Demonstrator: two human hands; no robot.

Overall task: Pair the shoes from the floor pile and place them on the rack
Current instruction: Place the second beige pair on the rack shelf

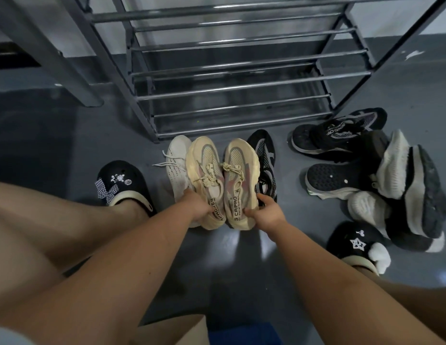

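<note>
Two beige sneakers stand side by side, toes toward the grey metal shoe rack [229, 85]. My left hand [195, 206] grips the heel of the left beige sneaker [204, 175]. My right hand [266, 211] grips the heel of the right beige sneaker [240, 178]. A white sneaker [176, 163] lies just left of the pair and a black mesh shoe [265, 158] just right of it. The rack's bars carry no shoes.
A pile of black and white shoes [381, 180] lies on the floor at the right. My feet wear black clogs, one at the left [122, 183] and one at the right [354, 245]. A grey post [55, 58] stands left of the rack.
</note>
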